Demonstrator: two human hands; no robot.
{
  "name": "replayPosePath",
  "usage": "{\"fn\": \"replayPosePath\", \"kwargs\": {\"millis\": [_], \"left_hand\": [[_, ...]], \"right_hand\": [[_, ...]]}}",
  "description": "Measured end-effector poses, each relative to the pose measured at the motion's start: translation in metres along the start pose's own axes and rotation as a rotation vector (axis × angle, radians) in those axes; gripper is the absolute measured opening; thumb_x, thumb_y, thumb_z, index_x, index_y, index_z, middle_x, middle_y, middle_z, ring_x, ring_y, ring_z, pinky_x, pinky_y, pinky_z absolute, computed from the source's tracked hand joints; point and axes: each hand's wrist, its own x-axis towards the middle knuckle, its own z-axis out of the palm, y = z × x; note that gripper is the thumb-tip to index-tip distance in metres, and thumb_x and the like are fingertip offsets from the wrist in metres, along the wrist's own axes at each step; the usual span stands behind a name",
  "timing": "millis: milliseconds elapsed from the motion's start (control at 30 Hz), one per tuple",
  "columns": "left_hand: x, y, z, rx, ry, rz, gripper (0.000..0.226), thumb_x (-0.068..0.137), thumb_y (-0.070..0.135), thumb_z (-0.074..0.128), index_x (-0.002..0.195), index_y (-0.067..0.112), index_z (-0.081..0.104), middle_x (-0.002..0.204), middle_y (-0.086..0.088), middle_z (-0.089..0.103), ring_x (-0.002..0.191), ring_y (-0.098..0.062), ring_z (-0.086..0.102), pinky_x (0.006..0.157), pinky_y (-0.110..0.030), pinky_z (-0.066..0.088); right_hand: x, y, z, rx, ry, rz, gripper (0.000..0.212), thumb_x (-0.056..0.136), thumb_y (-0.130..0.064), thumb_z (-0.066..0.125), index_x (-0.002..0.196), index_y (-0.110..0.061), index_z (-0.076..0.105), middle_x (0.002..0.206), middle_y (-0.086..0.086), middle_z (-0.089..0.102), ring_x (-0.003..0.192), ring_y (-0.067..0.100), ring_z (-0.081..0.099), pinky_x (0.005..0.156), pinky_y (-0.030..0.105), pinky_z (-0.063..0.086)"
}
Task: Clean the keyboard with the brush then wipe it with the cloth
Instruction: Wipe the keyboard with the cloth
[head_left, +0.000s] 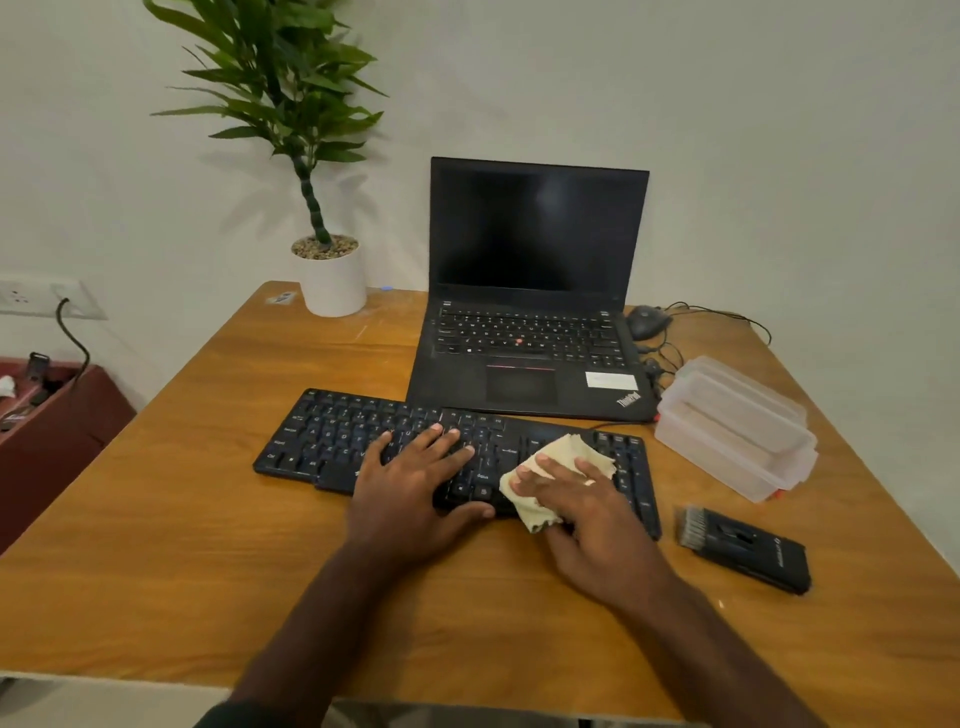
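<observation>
On the wooden table (182, 519), mid-wipe: cloth (558, 462) pressed flat onto the black keyboard (332, 441).

Right hand (582, 499) down on the cloth over the keyboard's right half, fingers straight, pressing rather than gripping. Left hand (415, 478) spread flat across the middle keys, fingers straight, thumb along the near edge, holding nothing. Brush (743, 545) lying on the table just right of the keyboard, untouched, bristles pointing away. Behind the keyboard, an open laptop (530, 291), screen dark. Stacked clear plastic boxes (737, 426) to the right, potted plant (327, 260) at the far left.
</observation>
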Motion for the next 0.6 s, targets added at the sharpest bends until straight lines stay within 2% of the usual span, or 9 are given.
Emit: {"fn": "replayPosePath", "kwargs": {"millis": [67, 167, 267, 333, 400, 467, 533, 600], "left_hand": [[0.000, 0.001, -0.001, 0.008, -0.027, -0.014, 0.089, 0.075, 0.089, 0.024, 0.144, 0.038, 0.046, 0.157, 0.012, 0.036, 0.148, -0.005, 0.022, 0.122, -0.051, 0.008], [0.000, 0.002, 0.000, 0.019, -0.018, -0.018, 0.090, 0.075, 0.091, 0.023, 0.144, 0.038, 0.047, 0.156, 0.012, 0.038, 0.148, -0.005, 0.023, 0.122, -0.052, 0.009], [0.000, 0.004, -0.003, 0.036, -0.058, -0.032, 0.100, 0.070, 0.095, 0.009, 0.146, 0.040, 0.042, 0.158, 0.013, 0.033, 0.148, -0.003, 0.018, 0.122, -0.049, 0.005], [0.001, 0.005, -0.006, 0.045, -0.090, -0.040, 0.104, 0.067, 0.095, 0.001, 0.149, 0.041, 0.036, 0.161, 0.015, 0.026, 0.149, -0.001, 0.013, 0.122, -0.048, 0.002], [0.001, 0.006, -0.008, 0.046, -0.102, -0.041, 0.107, 0.065, 0.095, -0.003, 0.150, 0.042, 0.034, 0.161, 0.015, 0.024, 0.149, -0.001, 0.011, 0.122, -0.047, 0.000], [0.000, 0.006, -0.008, 0.040, -0.108, -0.035, 0.109, 0.064, 0.096, -0.005, 0.150, 0.041, 0.034, 0.162, 0.014, 0.024, 0.150, -0.002, 0.011, 0.122, -0.048, 0.000], [0.000, 0.006, -0.007, 0.024, -0.097, -0.032, 0.108, 0.065, 0.096, -0.004, 0.149, 0.040, 0.035, 0.161, 0.013, 0.025, 0.150, -0.002, 0.012, 0.122, -0.048, -0.001], [0.001, 0.006, -0.006, 0.023, -0.086, -0.027, 0.108, 0.066, 0.096, -0.003, 0.149, 0.040, 0.037, 0.161, 0.013, 0.027, 0.149, -0.003, 0.013, 0.123, -0.047, 0.000]], "right_hand": [[0.001, 0.019, -0.006, 0.105, -0.040, -0.039, 0.056, 0.084, -0.019, 0.052, 0.135, -0.040, 0.059, 0.146, -0.021, 0.049, 0.143, -0.014, 0.024, 0.128, 0.039, 0.013], [0.009, 0.025, -0.012, 0.210, -0.085, -0.093, 0.046, 0.089, -0.013, 0.062, 0.120, -0.048, 0.068, 0.134, -0.022, 0.063, 0.136, -0.003, 0.045, 0.123, 0.038, 0.024], [0.012, 0.022, -0.017, 0.363, -0.176, -0.051, 0.028, 0.093, -0.014, 0.064, 0.109, -0.032, 0.077, 0.115, -0.016, 0.072, 0.118, 0.002, 0.060, 0.108, 0.028, 0.039], [0.012, 0.023, -0.023, 0.581, -0.180, 0.061, 0.023, 0.088, -0.021, 0.060, 0.102, -0.017, 0.077, 0.101, -0.005, 0.075, 0.101, 0.009, 0.067, 0.091, 0.026, 0.047], [0.015, 0.026, -0.032, 0.797, -0.025, 0.211, 0.023, 0.086, -0.024, 0.060, 0.096, -0.010, 0.075, 0.091, 0.000, 0.075, 0.092, 0.017, 0.068, 0.082, 0.029, 0.048], [0.022, 0.026, -0.039, 0.931, 0.238, 0.348, 0.015, 0.097, -0.019, 0.059, 0.100, -0.016, 0.073, 0.093, -0.001, 0.076, 0.096, 0.021, 0.068, 0.077, 0.028, 0.051], [0.027, 0.021, -0.044, 0.849, 0.522, 0.360, 0.019, 0.103, -0.018, 0.055, 0.108, -0.026, 0.071, 0.102, -0.007, 0.075, 0.097, 0.009, 0.069, 0.074, 0.018, 0.053], [0.028, 0.017, -0.044, 0.601, 0.691, 0.269, 0.026, 0.101, -0.018, 0.059, 0.124, -0.024, 0.069, 0.108, -0.009, 0.073, 0.094, -0.004, 0.066, 0.074, 0.011, 0.049]]}}
